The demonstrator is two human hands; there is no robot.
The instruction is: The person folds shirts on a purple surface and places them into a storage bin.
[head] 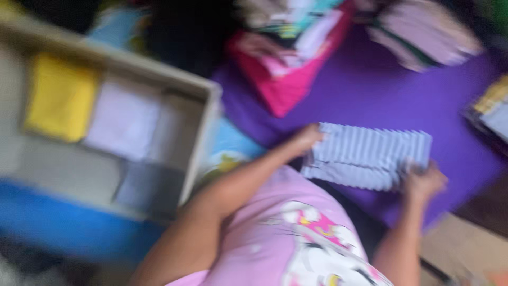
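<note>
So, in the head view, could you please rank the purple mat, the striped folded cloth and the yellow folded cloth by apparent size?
1. purple mat
2. striped folded cloth
3. yellow folded cloth, though blur and differing distance leave the last two unsure.

Looks like a home, prob. a bedroom w/ laundry being sorted. A purple mat (370, 90) is spread over the floor w/ piles of folded clothes (296, 32) at the far side. At left sits a beige divided box (203, 132) w/ folded yellow and white pieces in its compartments; view is blurred.
</note>
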